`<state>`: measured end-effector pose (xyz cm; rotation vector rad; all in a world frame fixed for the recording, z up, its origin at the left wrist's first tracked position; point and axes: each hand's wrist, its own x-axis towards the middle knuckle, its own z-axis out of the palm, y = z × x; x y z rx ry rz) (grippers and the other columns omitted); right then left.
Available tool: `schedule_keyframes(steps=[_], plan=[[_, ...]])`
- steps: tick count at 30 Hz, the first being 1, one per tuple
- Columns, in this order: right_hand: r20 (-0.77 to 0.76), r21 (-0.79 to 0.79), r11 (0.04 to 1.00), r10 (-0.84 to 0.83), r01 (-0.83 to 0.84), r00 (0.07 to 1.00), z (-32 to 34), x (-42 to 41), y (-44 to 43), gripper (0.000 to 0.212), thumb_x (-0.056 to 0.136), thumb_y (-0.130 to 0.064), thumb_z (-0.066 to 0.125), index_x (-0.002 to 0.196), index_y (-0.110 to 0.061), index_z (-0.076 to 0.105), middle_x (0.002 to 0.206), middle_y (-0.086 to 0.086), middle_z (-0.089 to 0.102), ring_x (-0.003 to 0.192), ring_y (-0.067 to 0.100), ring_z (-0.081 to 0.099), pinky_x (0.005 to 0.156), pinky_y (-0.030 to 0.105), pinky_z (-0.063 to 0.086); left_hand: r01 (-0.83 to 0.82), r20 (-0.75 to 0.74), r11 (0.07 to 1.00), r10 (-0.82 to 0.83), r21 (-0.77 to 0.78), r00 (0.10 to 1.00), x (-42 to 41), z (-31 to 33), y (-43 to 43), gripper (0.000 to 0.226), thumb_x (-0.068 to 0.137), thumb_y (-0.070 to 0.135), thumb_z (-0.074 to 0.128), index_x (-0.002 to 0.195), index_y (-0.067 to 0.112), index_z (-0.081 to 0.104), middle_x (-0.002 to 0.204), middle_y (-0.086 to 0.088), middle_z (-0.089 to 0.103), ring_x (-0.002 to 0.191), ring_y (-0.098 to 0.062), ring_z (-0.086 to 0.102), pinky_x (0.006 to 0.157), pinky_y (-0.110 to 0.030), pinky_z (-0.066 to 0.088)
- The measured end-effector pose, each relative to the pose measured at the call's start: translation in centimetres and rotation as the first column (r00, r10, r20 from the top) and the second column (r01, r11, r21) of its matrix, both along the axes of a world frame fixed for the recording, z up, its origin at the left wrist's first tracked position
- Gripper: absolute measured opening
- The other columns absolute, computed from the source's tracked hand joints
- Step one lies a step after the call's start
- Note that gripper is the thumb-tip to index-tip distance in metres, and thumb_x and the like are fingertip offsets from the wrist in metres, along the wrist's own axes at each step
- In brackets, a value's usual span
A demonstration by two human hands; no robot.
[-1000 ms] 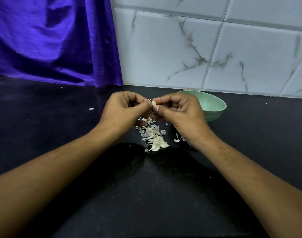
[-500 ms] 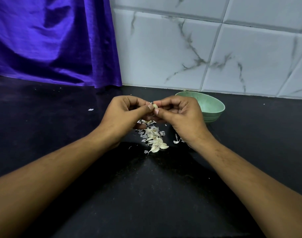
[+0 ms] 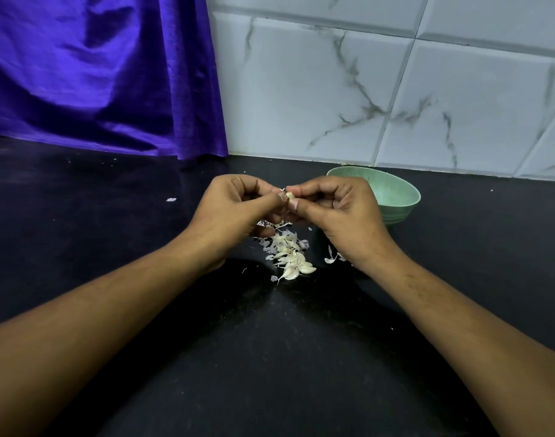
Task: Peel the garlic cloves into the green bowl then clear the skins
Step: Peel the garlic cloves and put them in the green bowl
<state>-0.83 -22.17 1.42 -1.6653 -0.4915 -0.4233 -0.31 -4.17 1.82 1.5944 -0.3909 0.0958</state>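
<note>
My left hand (image 3: 235,212) and my right hand (image 3: 339,216) meet fingertip to fingertip above the black counter, both pinching one small pale garlic clove (image 3: 289,195). Below them lies a heap of several garlic cloves and papery skins (image 3: 290,257). A few loose skin flakes (image 3: 331,258) sit by my right wrist. The green bowl (image 3: 392,192) stands just behind and to the right of my right hand, which hides part of its rim; I cannot see what is inside it.
The black counter (image 3: 270,342) runs back to a white marble-tiled wall (image 3: 380,89). A purple cloth (image 3: 96,74) hangs at the back left down to the counter. One stray skin flake (image 3: 171,199) lies to the left of my hands.
Both hands stay together over the heap, working the same clove with small finger movements. The view has shifted slightly; the bowl and heap have not moved.
</note>
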Motion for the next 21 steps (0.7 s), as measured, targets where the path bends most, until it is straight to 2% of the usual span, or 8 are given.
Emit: schedule_keyframes(steps=[3,7,9,11,14,17,19,21], plan=[[-0.008,-0.006,1.000,0.000,0.000,1.000,0.00,-0.17,0.01,0.017,0.084,0.009,0.077,0.098,-0.002,0.077,0.089,0.013,0.079,0.080,0.027,0.078,0.073,0.029,0.062,-0.026,0.048,0.999,0.024,0.045,0.999,0.01,-0.08,0.08,0.011,0.093,0.011,0.075,0.082,0.009,0.076,0.078,-0.013,0.075,0.074,-0.023,0.067,0.062,-0.033,0.060],[-0.028,-0.017,1.000,0.012,-0.013,1.000,0.10,-0.34,-0.01,0.016,0.086,0.009,0.075,0.099,-0.001,0.077,0.084,0.015,0.078,0.075,0.028,0.077,0.072,0.033,0.063,-0.101,0.125,0.987,0.085,0.128,0.988,-0.01,0.05,0.33,0.012,0.082,0.030,0.076,0.077,0.020,0.078,0.077,-0.015,0.075,0.077,-0.041,0.072,0.074,-0.056,0.063],[-0.050,-0.002,0.999,0.032,-0.032,0.998,0.16,-0.36,0.14,0.015,0.086,0.008,0.075,0.100,0.002,0.075,0.083,0.017,0.078,0.074,0.029,0.077,0.073,0.036,0.065,-0.129,0.147,0.978,0.105,0.162,0.983,-0.09,0.25,0.35,0.015,0.079,0.036,0.072,0.078,0.022,0.077,0.076,-0.013,0.075,0.084,-0.045,0.072,0.076,-0.061,0.061],[-0.072,0.019,0.998,0.055,-0.053,0.996,0.25,-0.39,0.30,0.014,0.087,0.007,0.074,0.101,0.003,0.074,0.082,0.019,0.077,0.074,0.030,0.077,0.075,0.040,0.065,-0.148,0.165,0.969,0.116,0.197,0.979,-0.12,0.39,0.34,0.016,0.078,0.038,0.071,0.078,0.023,0.076,0.075,-0.011,0.074,0.086,-0.044,0.071,0.076,-0.061,0.061],[-0.097,0.050,0.996,0.081,-0.076,0.992,0.35,-0.48,0.30,0.016,0.090,0.007,0.071,0.105,0.002,0.072,0.083,0.018,0.076,0.074,0.029,0.077,0.072,0.039,0.065,-0.165,0.170,0.961,0.129,0.222,0.977,-0.07,0.46,0.45,0.019,0.079,0.038,0.069,0.079,0.020,0.074,0.076,-0.012,0.074,0.086,-0.043,0.070,0.076,-0.059,0.061],[-0.111,0.044,0.996,0.083,-0.079,0.990,0.49,-0.60,0.09,0.022,0.095,0.006,0.066,0.115,0.000,0.068,0.090,0.024,0.075,0.077,0.030,0.075,0.071,0.042,0.063,-0.163,0.189,0.954,0.116,0.253,0.975,-0.10,0.50,0.55,0.018,0.085,0.032,0.065,0.082,0.016,0.073,0.077,-0.012,0.074,0.086,-0.041,0.071,0.075,-0.057,0.061],[-0.111,0.031,0.997,0.076,-0.073,0.991,0.58,-0.48,-0.10,0.020,0.097,0.005,0.063,0.115,-0.003,0.067,0.092,0.021,0.075,0.078,0.030,0.075,0.072,0.045,0.063,-0.149,0.171,0.958,0.108,0.246,0.979,-0.05,0.41,0.55,0.018,0.094,0.024,0.064,0.083,0.013,0.073,0.078,-0.013,0.074,0.086,-0.037,0.072,0.073,-0.055,0.063],[-0.107,0.015,0.998,0.067,-0.066,0.992,0.62,-0.31,-0.29,0.019,0.097,0.003,0.063,0.112,-0.007,0.070,0.089,0.013,0.076,0.077,0.028,0.075,0.072,0.045,0.064,-0.143,0.159,0.962,0.108,0.233,0.981,0.01,0.34,0.58,0.028,0.102,0.026,0.060,0.082,0.011,0.072,0.078,-0.011,0.074,0.083,-0.031,0.074,0.070,-0.047,0.065]])
